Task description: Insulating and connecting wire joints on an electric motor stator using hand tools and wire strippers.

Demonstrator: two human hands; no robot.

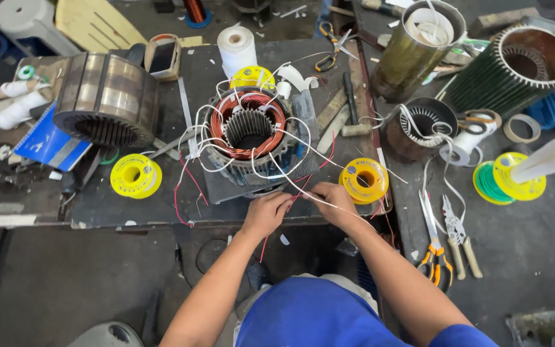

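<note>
The stator (250, 132) sits mid-worktop (97, 205), copper windings exposed, leads trailing toward the person. Just in front of it, left hand (266, 214) and right hand (333, 200) are both pinched closed on white leads (303, 193). Judged step: dressing lead ends; next calls for steady tension, no snagging.
</note>
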